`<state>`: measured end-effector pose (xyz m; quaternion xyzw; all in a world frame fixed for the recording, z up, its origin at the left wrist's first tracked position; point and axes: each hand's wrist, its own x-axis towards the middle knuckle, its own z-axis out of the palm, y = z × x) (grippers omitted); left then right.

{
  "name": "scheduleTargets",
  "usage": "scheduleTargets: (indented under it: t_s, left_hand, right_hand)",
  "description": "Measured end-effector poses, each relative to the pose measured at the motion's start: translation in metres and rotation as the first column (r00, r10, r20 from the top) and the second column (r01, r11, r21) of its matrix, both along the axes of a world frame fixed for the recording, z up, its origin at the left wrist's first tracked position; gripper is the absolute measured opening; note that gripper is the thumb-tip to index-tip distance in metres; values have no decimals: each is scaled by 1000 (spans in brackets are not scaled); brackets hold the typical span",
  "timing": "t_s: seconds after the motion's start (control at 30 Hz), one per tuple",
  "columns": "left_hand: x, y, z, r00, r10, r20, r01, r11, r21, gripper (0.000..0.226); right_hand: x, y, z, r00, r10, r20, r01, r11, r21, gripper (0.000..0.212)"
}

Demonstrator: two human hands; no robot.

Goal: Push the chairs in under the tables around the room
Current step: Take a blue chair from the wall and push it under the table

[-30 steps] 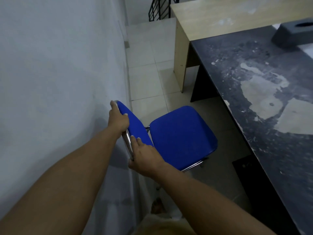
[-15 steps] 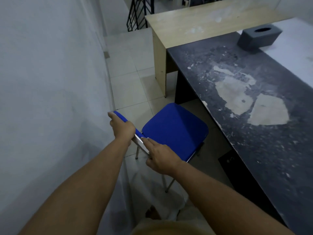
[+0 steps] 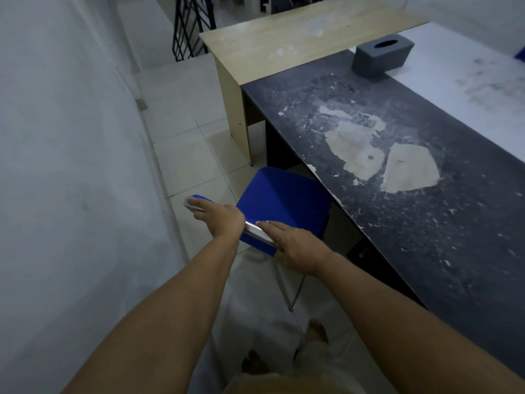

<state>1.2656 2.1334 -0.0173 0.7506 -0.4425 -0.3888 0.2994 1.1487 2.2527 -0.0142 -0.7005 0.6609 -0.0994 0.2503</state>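
A blue padded chair with chrome legs stands on the tiled floor, its seat's right edge tucked under the rim of the dark scuffed table. My left hand grips the top of the blue backrest near its left end. My right hand holds the backrest's right end over the chrome frame. Two chair legs show below my right wrist.
A white wall runs close along the left. A light wooden desk butts against the dark table's far end. A grey tissue box sits on the tables. Black railing stands at the back. My bare feet are on the tiles.
The chair has moved right, away from the wall, and its seat now reaches under the dark table's edge. Both hands stayed on the backrest and travelled with it.
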Motion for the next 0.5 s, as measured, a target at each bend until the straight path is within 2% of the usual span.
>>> scheduleTargets:
  t_s: [0.37,0.5]
  left_hand:
    - [5,2,-3,998,-64,-3,64,998,11,86]
    - [11,6,-4,997,-69,-31,69,998,4,87]
  right_hand:
    - [13,1,-10,994,-100,-51,97,994,-51,63]
    - [25,-6,-15,974,-222,-51,222,975,-15,66]
